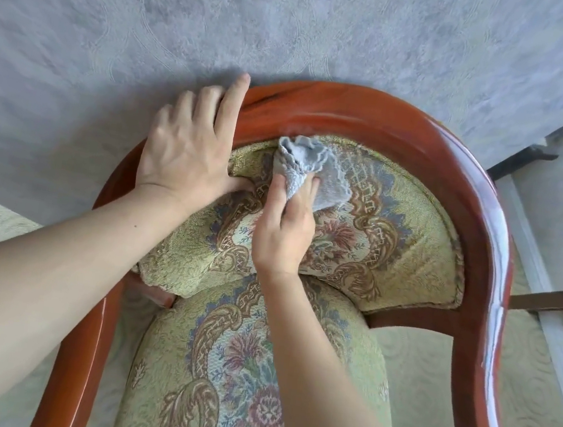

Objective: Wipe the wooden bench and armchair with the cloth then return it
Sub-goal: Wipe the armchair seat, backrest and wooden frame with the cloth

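Observation:
I look straight down on the armchair, whose curved red-brown wooden frame (375, 114) arcs around a floral upholstered backrest (395, 235) and seat (252, 370). My left hand (188, 151) grips the upper left of the frame, fingers over the wood and thumb on the fabric. My right hand (284, 235) pinches a crumpled light grey cloth (307, 166), which lies against the top of the backrest just under the wooden rail. The bench is not in view.
A pale grey textured wall (298, 18) stands right behind the chair. Light patterned carpet (463, 398) shows on both sides. At the right are a white baseboard (545, 319) and dark wooden pieces of other furniture (555, 299).

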Tool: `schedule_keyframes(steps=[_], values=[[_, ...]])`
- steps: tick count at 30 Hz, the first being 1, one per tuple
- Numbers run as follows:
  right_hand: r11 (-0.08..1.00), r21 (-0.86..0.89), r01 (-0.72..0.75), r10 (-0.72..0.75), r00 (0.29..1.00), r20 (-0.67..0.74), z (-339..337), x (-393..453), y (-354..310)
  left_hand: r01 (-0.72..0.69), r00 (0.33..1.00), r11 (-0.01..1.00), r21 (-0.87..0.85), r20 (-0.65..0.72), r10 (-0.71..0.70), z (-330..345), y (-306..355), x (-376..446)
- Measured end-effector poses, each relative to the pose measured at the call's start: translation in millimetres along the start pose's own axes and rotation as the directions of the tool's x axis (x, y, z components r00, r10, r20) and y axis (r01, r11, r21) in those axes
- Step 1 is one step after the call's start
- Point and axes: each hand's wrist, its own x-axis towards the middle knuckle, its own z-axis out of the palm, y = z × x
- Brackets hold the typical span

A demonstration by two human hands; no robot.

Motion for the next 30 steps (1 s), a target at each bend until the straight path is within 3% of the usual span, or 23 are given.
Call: schedule_keyframes(steps=[3,5,8,10,12,17,20,22,24,27,30], values=[[0.870,0.459,-0.177,0.197,0.980,0.004,-25.2,-11.1,-11.8,0.015,1.000,1.000,-0.018,-0.007,-0.016,-0.1,0.3,-0.3],[0.742,0.620,-0.253,0.359,0.932,-0.049,-49.0,-13.2,-14.4,0.019,1.000,1.000,-0.009,-0.006,-0.019,0.0,-0.4,0.0],[0.736,0.640,-0.220,0.483,0.833,-0.270,-85.3,-5.4,-13.4,0.012,1.000,1.000,0.017,-0.007,-0.012,0.5,-1.0,0.4],[0.807,0.575,-0.132,0.456,0.758,-0.466,-101.8,5.4,-10.4,0.017,1.000,1.000,0.025,-0.007,-0.017,0.8,-0.6,1.0],[0.875,0.473,-0.103,0.391,0.727,-0.564,-103.6,18.3,1.0,0.015,1.000,0.999,0.030,-0.011,-0.015,1.3,-0.3,1.9],[0.932,0.190,-0.307,0.361,0.801,-0.478,-49.4,41.4,24.1,0.019,1.000,0.999,0.050,-0.022,-0.018,1.9,-0.4,2.1],[0.971,0.071,-0.228,0.237,0.876,-0.421,-16.7,35.3,22.5,0.021,0.999,0.999,0.044,-0.038,-0.020,3.9,0.8,0.9],[0.993,0.049,-0.109,0.118,0.956,-0.268,3.4,21.3,17.1,0.031,0.998,0.999,0.022,-0.048,-0.030,5.1,1.6,0.7],[0.997,0.046,-0.069,0.074,0.992,-0.103,19.9,5.5,7.5,0.036,0.998,0.999,0.007,-0.046,-0.036,5.0,1.9,1.0],[0.946,0.298,-0.126,0.127,0.992,0.016,14.2,-11.7,-5.9,0.040,0.998,0.999,0.006,-0.047,-0.040,4.3,1.9,-0.3],[0.779,0.596,-0.196,0.242,0.970,0.003,-14.6,-25.2,-4.6,0.042,0.998,0.999,-0.002,-0.044,-0.042,3.5,2.2,-0.4]])
